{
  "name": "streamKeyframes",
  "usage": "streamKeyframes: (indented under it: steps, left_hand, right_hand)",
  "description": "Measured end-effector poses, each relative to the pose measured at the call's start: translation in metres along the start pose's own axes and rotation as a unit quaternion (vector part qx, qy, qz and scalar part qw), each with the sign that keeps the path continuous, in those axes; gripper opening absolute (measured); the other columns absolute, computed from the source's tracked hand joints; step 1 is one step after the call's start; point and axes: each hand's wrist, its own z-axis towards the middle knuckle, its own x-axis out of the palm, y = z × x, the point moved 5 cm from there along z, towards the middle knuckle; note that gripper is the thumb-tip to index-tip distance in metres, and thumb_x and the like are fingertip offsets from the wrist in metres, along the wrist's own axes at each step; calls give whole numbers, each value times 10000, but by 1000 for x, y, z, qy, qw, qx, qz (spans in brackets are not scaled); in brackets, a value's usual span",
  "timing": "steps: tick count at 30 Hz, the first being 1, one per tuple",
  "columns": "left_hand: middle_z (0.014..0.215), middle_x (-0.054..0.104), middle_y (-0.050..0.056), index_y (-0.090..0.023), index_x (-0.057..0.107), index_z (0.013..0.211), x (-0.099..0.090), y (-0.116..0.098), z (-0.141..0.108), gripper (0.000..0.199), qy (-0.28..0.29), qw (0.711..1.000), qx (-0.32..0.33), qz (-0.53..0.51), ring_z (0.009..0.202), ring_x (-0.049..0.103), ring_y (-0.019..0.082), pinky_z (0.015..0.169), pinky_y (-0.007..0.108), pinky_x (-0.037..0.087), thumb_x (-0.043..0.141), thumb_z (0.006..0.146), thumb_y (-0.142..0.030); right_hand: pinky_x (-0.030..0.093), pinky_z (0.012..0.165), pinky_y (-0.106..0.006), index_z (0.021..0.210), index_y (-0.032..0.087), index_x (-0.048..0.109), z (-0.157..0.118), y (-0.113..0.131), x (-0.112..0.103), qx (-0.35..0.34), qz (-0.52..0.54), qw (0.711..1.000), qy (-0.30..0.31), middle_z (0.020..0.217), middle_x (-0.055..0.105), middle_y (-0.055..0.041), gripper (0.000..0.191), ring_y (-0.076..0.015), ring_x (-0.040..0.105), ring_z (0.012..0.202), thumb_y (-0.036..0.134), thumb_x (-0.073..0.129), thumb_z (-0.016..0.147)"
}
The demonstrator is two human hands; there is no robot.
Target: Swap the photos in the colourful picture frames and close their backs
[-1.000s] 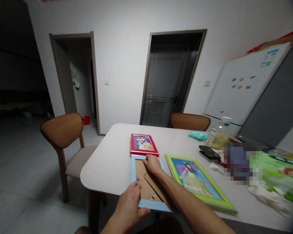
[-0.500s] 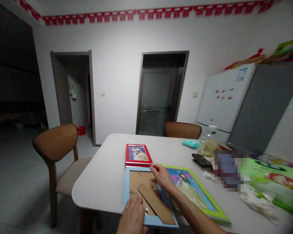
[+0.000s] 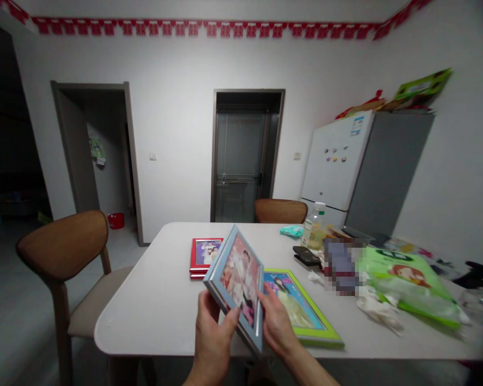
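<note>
A light blue picture frame [image 3: 241,268] is held up and tilted over the table's near edge, its photo side toward me. My left hand [image 3: 215,329] grips its lower left edge, thumb on the front and the other fingers behind. On the right edge my right hand [image 3: 277,324] is closed around the frame, with some fingers hidden behind it. Flat on the table to the right lies a green picture frame [image 3: 326,327] with a photo of a person in a pale dress. Behind the blue frame, a red picture frame [image 3: 194,257] is partly covered.
The white table [image 3: 145,300] holds a clear bottle [image 3: 314,228], a black object [image 3: 307,256], crumpled tissues [image 3: 380,311] and a green package [image 3: 410,284] on the right. Wooden chairs stand at the left [image 3: 70,241] and the far side [image 3: 279,210].
The blue frame lay back side up on the table; now it is lifted and turned to show its photo. Both hands have shifted to its side edges. The view has swung right.
</note>
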Motion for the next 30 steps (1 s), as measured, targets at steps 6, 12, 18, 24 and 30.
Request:
streamKeyframes:
  steps: [6, 12, 18, 24, 30]
  left_hand:
    - [1124, 533, 131, -135, 413, 1080, 33, 37, 11, 476, 80, 988, -98, -84, 1003, 524, 224, 810, 292, 435, 538, 622, -167]
    - [1101, 572, 71, -127, 464, 1129, 71, 101, 9, 557, 131, 971, -131, 151, 1020, 513, 183, 879, 249, 378, 494, 581, -32]
    - [1138, 545, 93, -106, 443, 1166, 71, 104, 14, 595, 143, 961, -114, 208, 1054, 483, 203, 923, 272, 328, 528, 579, -57]
    - [1158, 529, 92, -136, 468, 1147, 23, 99, 21, 578, 115, 958, -107, 238, 1088, 453, 218, 923, 286, 325, 578, 580, -103]
    - [1213, 471, 113, -127, 457, 1133, -46, 100, 53, 523, 13, 961, -111, 251, 1142, 389, 219, 956, 304, 263, 557, 621, -96]
  right_hand:
    - [420, 403, -230, 1205, 135, 380, 49, 58, -90, 27, -275, 961, -8, 652, 645, -4, 564, -125, 544, 416, 233, 481, 660]
    - [449, 696, -225, 1111, 39, 503, 86, 73, -145, -24, -545, 836, -66, 927, 649, -98, 497, -173, 616, 784, 224, 473, 650]
    - [418, 781, -260, 1028, 63, 576, 98, 62, -156, -40, -622, 778, -76, 988, 626, -123, 441, -218, 576, 915, 226, 483, 629]
    - [351, 867, -361, 1109, 27, 504, 99, 60, -108, -114, -677, 725, -57, 1089, 554, -188, 468, -268, 512, 1006, 207, 401, 689]
    - [322, 899, -250, 1103, 134, 514, 101, 5, 29, -237, -670, 692, 126, 1135, 541, -82, 419, -169, 473, 1044, 269, 453, 711]
